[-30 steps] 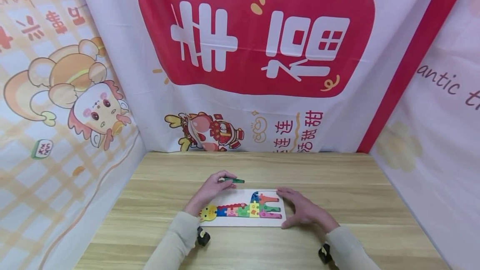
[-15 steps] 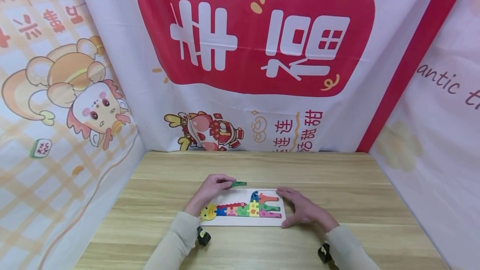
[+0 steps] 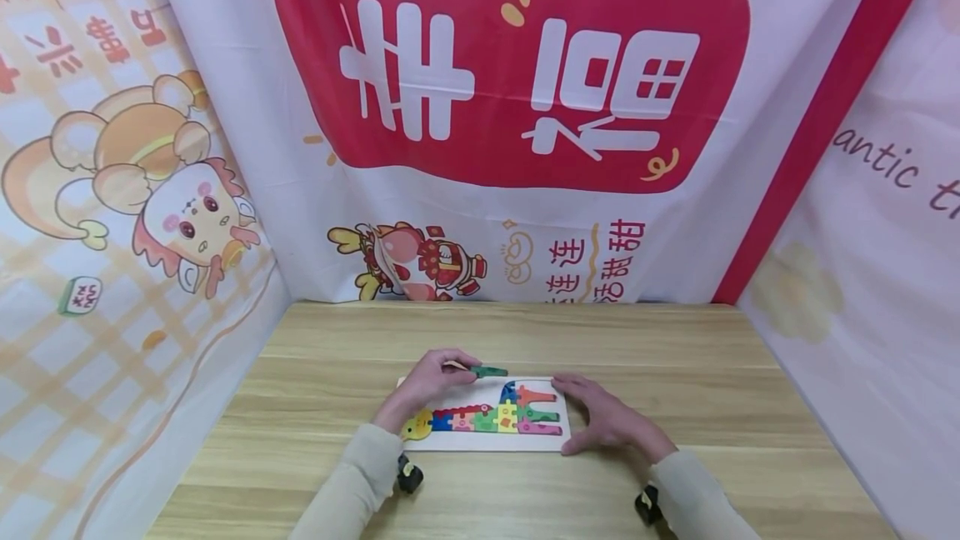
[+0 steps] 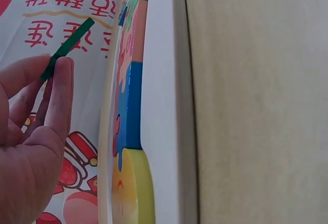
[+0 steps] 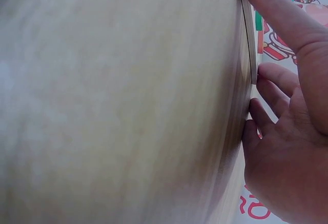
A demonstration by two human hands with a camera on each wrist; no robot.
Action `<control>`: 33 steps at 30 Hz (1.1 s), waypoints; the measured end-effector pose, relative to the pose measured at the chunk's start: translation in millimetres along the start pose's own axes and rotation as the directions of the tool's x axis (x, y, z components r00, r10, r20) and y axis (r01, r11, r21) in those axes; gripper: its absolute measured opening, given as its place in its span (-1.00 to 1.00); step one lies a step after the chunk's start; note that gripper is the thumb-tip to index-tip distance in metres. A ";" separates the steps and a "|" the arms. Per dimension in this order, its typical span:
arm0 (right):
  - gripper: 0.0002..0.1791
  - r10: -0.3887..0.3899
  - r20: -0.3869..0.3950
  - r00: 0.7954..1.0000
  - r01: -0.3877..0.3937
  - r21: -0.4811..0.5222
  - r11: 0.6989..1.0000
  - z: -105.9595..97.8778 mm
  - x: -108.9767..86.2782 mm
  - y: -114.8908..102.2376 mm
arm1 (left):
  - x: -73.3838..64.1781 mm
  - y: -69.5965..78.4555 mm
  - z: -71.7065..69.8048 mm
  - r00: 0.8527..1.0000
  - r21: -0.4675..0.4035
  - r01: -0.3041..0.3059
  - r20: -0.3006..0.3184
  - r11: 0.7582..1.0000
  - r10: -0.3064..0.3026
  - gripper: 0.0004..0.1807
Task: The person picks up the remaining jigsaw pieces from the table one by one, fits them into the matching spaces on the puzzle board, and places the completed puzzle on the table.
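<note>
My left hand (image 3: 431, 380) pinches a slim green puzzle piece (image 3: 492, 372) between thumb and fingers, over the far edge of a white puzzle board (image 3: 480, 442). Seen edge-on in the left wrist view, the green piece (image 4: 74, 38) sticks out past the fingertips. Colourful pieces on the board form a giraffe, with the yellow head (image 3: 417, 425) at left and legs at right. Bare white board shows beyond the orange leg piece (image 3: 536, 396). My right hand (image 3: 603, 417) holds the board's right end, thumb at the near corner and fingers at the far corner.
The board lies on a wood-grain table (image 3: 480, 498). A printed cloth (image 3: 510, 248) hangs at the table's back edge, with more cloth along both sides. Small black devices (image 3: 410, 475) sit at both wrists.
My left hand has moved a little to the right with the green piece, now nearer the giraffe's back end. The right hand and the board have stayed nearly in place.
</note>
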State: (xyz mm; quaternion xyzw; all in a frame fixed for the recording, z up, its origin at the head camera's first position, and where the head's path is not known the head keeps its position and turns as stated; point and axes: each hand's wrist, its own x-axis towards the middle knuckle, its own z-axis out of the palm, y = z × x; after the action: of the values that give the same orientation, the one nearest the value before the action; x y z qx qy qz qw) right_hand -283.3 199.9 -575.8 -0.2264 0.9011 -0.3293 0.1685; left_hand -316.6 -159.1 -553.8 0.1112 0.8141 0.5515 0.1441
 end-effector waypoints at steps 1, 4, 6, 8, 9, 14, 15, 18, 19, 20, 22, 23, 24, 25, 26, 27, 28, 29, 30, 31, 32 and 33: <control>0.22 0.000 0.000 1.000 0.000 0.000 1.000 0.0 0.0 0.0 | 0.7 -0.3 1.1 1.000 -0.002 -0.001 0.001 1.000 0.001 -0.73; 0.22 0.001 -0.002 1.000 -0.001 0.004 1.000 0.2 0.3 -0.1 | 4.0 -1.3 5.0 1.000 -0.002 -0.012 -0.019 1.000 0.012 -0.73; 0.22 0.005 -0.001 1.000 -0.005 0.008 1.000 0.4 0.5 -0.1 | 6.6 -1.5 8.5 0.999 -0.002 -0.020 -0.045 1.000 0.020 -0.73; 0.22 0.008 0.000 1.000 -0.008 0.012 1.000 0.5 0.6 -0.2 | 9.2 -0.5 13.4 0.997 -0.005 -0.035 -0.070 0.999 0.035 -0.72; 0.22 0.009 0.001 1.000 -0.009 0.013 1.000 0.5 0.5 -0.2 | 10.3 0.7 16.5 0.996 -0.010 -0.040 -0.083 0.999 0.039 -0.73; 0.23 0.002 0.005 1.000 -0.002 0.010 1.000 0.5 0.1 0.0 | 14.8 8.1 34.4 0.992 -0.039 -0.050 -0.115 0.998 0.046 -0.76; 0.23 0.001 0.006 1.000 -0.001 0.009 1.000 0.5 0.1 0.0 | 15.4 9.5 38.1 0.992 -0.038 -0.048 -0.117 0.998 0.043 -0.77; 0.23 -0.001 0.004 1.000 0.001 0.014 1.000 0.2 0.1 -0.8 | 17.3 13.0 48.5 0.993 -0.025 -0.042 -0.108 0.999 0.039 -0.82; 0.23 -0.001 0.004 1.000 0.001 0.015 1.000 0.2 0.1 -1.1 | 17.9 13.8 51.7 0.994 -0.018 -0.039 -0.102 0.999 0.037 -0.84; 0.23 -0.002 0.004 1.000 0.002 0.015 1.000 0.1 0.0 -1.2 | 18.7 14.3 54.8 0.995 -0.016 -0.036 -0.095 0.999 0.035 -0.85; 0.23 -0.004 0.003 1.000 0.004 0.017 1.000 0.0 -0.2 -1.7 | 19.8 15.3 60.3 0.996 -0.005 -0.033 -0.083 0.999 0.033 -0.86; 0.23 -0.005 0.004 1.000 0.005 0.019 1.000 0.0 -0.3 -1.9 | 20.3 15.5 62.8 0.996 -0.001 -0.038 -0.079 0.999 0.038 -0.85; 0.23 -0.006 0.005 1.000 0.006 0.017 1.000 0.1 -0.4 -1.9 | 20.8 16.0 65.0 0.996 0.003 -0.037 -0.077 0.999 0.037 -0.86; 0.23 -0.007 0.005 1.000 0.007 0.017 1.000 0.0 -0.4 -1.9 | 21.3 16.2 66.7 0.996 0.009 -0.036 -0.076 0.999 0.037 -0.86; 0.23 -0.007 0.005 1.000 0.007 0.016 1.000 0.0 -0.3 -1.8 | 21.8 16.4 68.3 0.996 0.019 -0.037 -0.076 0.999 0.038 -0.87; 0.23 -0.006 0.005 1.000 0.006 0.017 1.000 -0.1 -0.2 -2.0 | 22.1 16.6 69.7 0.996 0.031 -0.040 -0.077 0.999 0.042 -0.88; 0.23 -0.005 0.004 1.000 0.005 0.016 1.000 -0.1 0.0 -1.9 | 22.8 16.2 70.7 0.996 0.041 -0.044 -0.076 0.998 0.047 -0.89; 0.24 -0.005 0.003 1.000 0.004 0.015 1.000 0.0 0.2 -1.8 | 23.2 16.0 71.6 0.996 0.055 -0.048 -0.074 0.997 0.052 -0.90; 0.23 -0.004 0.002 1.000 0.004 0.015 1.000 0.0 0.4 -1.8 | 23.5 16.0 72.3 0.996 0.075 -0.048 -0.071 0.996 0.053 -0.90; 0.23 -0.003 0.002 1.000 0.003 0.014 1.000 0.0 0.5 -2.0 | 23.6 16.1 72.8 0.996 0.096 -0.049 -0.067 0.994 0.056 -0.90; 0.24 -0.003 0.001 1.000 0.003 0.012 1.000 0.0 0.7 -2.0 | 23.8 16.2 73.2 0.996 0.117 -0.053 -0.063 0.992 0.060 -0.89; 0.24 -0.002 0.000 1.000 0.002 0.013 1.000 -0.1 0.8 -2.1 | 23.8 16.3 73.5 0.996 0.137 -0.055 -0.056 0.989 0.064 -0.88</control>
State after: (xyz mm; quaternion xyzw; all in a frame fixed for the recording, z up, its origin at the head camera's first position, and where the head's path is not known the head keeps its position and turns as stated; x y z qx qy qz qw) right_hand -283.4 198.0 -574.5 -0.2264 0.8987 -0.3351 0.1696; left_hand -312.2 -81.4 -567.0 0.1282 0.8498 0.5023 0.0950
